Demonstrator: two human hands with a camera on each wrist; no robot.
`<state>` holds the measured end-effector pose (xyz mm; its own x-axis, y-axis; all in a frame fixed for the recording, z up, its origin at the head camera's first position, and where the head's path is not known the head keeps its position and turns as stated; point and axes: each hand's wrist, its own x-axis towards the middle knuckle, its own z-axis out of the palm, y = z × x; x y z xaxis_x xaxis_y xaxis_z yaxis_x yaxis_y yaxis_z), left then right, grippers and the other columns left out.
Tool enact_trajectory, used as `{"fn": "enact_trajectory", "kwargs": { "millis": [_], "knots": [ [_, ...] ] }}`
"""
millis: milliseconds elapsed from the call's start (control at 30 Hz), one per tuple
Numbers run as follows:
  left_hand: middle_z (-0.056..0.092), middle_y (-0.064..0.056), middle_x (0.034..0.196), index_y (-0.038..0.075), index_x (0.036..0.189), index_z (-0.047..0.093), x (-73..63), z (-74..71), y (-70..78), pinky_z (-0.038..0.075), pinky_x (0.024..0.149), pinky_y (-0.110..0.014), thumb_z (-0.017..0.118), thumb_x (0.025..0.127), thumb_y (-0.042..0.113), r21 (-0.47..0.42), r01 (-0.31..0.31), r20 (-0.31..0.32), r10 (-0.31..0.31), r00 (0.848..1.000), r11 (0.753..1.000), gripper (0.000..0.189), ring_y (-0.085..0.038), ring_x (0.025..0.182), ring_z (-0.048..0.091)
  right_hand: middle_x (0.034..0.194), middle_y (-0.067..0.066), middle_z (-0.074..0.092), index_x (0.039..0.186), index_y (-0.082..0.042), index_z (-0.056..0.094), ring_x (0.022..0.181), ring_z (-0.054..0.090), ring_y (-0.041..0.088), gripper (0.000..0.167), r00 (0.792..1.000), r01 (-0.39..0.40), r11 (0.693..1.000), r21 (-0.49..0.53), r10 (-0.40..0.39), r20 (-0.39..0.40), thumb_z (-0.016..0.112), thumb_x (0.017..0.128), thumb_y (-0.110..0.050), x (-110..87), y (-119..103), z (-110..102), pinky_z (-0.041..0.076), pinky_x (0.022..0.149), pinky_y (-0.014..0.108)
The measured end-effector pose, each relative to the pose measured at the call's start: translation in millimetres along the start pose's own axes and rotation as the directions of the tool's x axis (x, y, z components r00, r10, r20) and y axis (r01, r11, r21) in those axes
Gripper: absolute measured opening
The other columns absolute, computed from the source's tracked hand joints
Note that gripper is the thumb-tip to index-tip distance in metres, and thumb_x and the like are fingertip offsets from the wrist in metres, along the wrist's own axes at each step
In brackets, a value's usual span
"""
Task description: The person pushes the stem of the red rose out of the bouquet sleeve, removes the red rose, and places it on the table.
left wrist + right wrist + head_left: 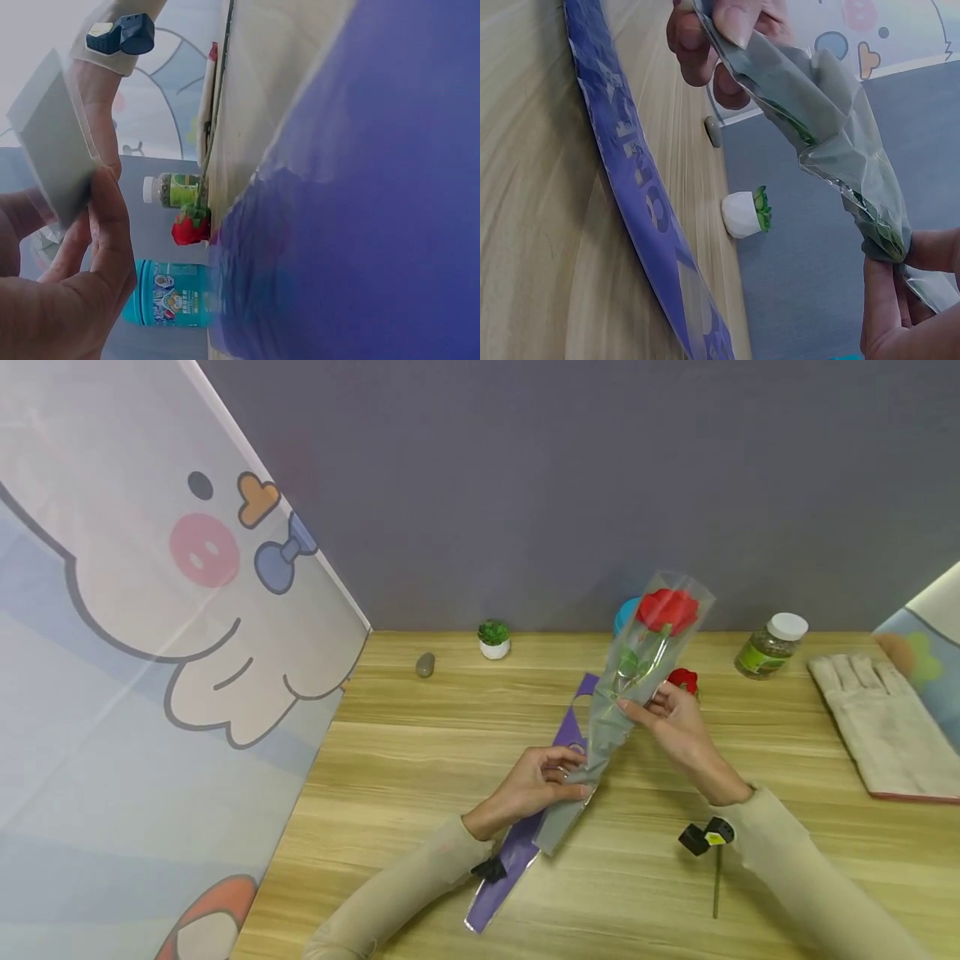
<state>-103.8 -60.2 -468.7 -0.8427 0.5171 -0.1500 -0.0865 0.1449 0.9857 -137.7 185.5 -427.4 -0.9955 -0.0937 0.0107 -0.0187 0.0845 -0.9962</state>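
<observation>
A red artificial rose [667, 612] stands inside a clear and grey flower sleeve [561, 827], tilted above the table with its bloom at the upper right. My left hand [534, 783] pinches the lower grey part of the sleeve between thumb and fingers. Higher up, my right hand [681, 727] grips the sleeve around the stem; the right wrist view shows the film [840, 127] creased and gathered there. Under the left hand a purple flower sleeve [517, 852] lies flat. A second red rose [191, 227] lies on the table behind the right hand, partly hidden in the head view.
At the back stand a blue-lidded jar [180, 294], a white-capped jar [767, 650] and a small potted plant [494, 643]. A grey stone [425, 665] lies to the left. Work gloves [881, 722] lie at the right edge. A grey wall [525, 485] closes off the back.
</observation>
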Motion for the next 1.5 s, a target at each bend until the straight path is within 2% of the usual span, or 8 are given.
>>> {"fn": "enact_trajectory", "kwargs": {
  "millis": [100, 200, 367, 467, 667, 967, 1300, 1500],
  "knots": [
    [0.069, -0.003, 0.109, 0.001, 0.127, 0.071, -0.7, -0.3, 0.3, 0.055, 0.074, -0.018, 0.081, 0.086, 0.0, 0.002, 0.008, 0.015, -0.008, 1.0, 1.0, 0.042, -0.005, 0.083, 0.068, 0.104, -0.026, 0.072, 0.143, 0.012, 0.046, 0.098, 0.07, -0.007, 0.05, 1.0, -0.009, 0.998, 0.061, 0.009, -0.005, 0.066, 0.102, -0.008, 0.8, 0.4, -0.8, 0.059, 0.082, 0.014],
    [0.068, -0.001, 0.106, -0.001, 0.127, 0.069, -0.8, -0.5, -0.4, 0.055, 0.07, -0.018, 0.081, 0.085, -0.002, -0.011, 0.013, 0.028, -0.012, 1.0, 1.0, 0.044, -0.004, 0.08, 0.068, 0.102, -0.023, 0.074, 0.133, 0.0, 0.057, 0.095, 0.071, -0.006, 0.037, 0.999, -0.014, 0.992, 0.123, 0.019, -0.032, 0.069, 0.1, -0.008, 2.2, -0.8, -2.8, 0.058, 0.08, 0.014],
    [0.073, -0.016, 0.11, -0.006, 0.128, 0.065, -0.4, -1.0, -2.3, 0.057, 0.069, -0.019, 0.078, 0.085, -0.007, -0.067, 0.026, 0.069, -0.022, 0.997, 0.997, 0.045, -0.005, 0.079, 0.071, 0.099, -0.02, 0.075, 0.118, -0.016, 0.063, 0.091, 0.07, -0.003, 0.025, 0.996, -0.027, 0.985, 0.17, 0.042, -0.08, 0.076, 0.096, -0.014, 3.6, -4.7, -7.9, 0.058, 0.078, 0.015],
    [0.074, -0.019, 0.113, -0.006, 0.127, 0.065, -0.8, -1.3, -3.0, 0.059, 0.07, -0.021, 0.079, 0.084, -0.007, -0.076, 0.037, 0.079, -0.031, 0.996, 0.996, 0.045, -0.006, 0.083, 0.073, 0.098, -0.019, 0.075, 0.117, -0.016, 0.063, 0.089, 0.07, -0.002, 0.025, 0.996, -0.033, 0.986, 0.162, 0.047, -0.082, 0.076, 0.096, -0.014, 3.5, -6.1, -9.9, 0.058, 0.077, 0.015],
    [0.068, 0.004, 0.098, -0.005, 0.121, 0.063, -2.5, 1.6, -2.2, 0.054, 0.066, -0.019, 0.08, 0.083, -0.007, -0.078, 0.045, 0.055, -0.041, 0.998, 0.996, 0.041, -0.003, 0.079, 0.067, 0.097, -0.018, 0.075, 0.116, -0.016, 0.064, 0.088, 0.07, -0.002, 0.022, 0.995, -0.021, 0.981, 0.193, 0.04, -0.091, 0.075, 0.097, -0.011, 3.8, -7.5, -11.1, 0.058, 0.076, 0.015],
    [0.075, -0.023, 0.117, -0.004, 0.127, 0.064, -4.9, 6.0, 0.0, 0.059, 0.072, -0.021, 0.078, 0.085, -0.009, -0.117, 0.063, 0.093, -0.052, 0.994, 0.991, 0.044, -0.007, 0.086, 0.073, 0.102, -0.015, 0.077, 0.118, -0.017, 0.065, 0.088, 0.073, -0.001, 0.024, 0.996, 0.012, 0.954, 0.301, 0.016, -0.091, 0.073, 0.098, -0.009, 7.6, -10.3, -12.1, 0.06, 0.075, 0.016],
    [0.076, -0.02, 0.115, -0.002, 0.123, 0.065, -3.5, 3.9, -0.1, 0.059, 0.072, -0.022, 0.079, 0.084, -0.007, -0.087, 0.074, 0.089, -0.066, 0.994, 0.993, 0.042, -0.012, 0.087, 0.073, 0.098, -0.013, 0.078, 0.111, -0.02, 0.07, 0.087, 0.072, 0.0, 0.021, 0.998, 0.018, 0.958, 0.287, 0.0, -0.065, 0.074, 0.096, -0.006, 8.9, -13.6, -23.8, 0.06, 0.076, 0.017],
    [0.077, -0.014, 0.109, -0.004, 0.12, 0.064, -1.9, 2.5, -1.6, 0.056, 0.068, -0.02, 0.079, 0.084, -0.009, -0.06, 0.074, 0.092, -0.068, 0.993, 0.995, 0.039, -0.005, 0.081, 0.07, 0.099, -0.014, 0.077, 0.111, -0.021, 0.071, 0.088, 0.072, 0.001, 0.021, 1.0, -0.009, 0.971, 0.239, 0.015, -0.022, 0.072, 0.098, -0.005, 8.5, -18.4, -33.8, 0.06, 0.076, 0.018]
  ]
}}
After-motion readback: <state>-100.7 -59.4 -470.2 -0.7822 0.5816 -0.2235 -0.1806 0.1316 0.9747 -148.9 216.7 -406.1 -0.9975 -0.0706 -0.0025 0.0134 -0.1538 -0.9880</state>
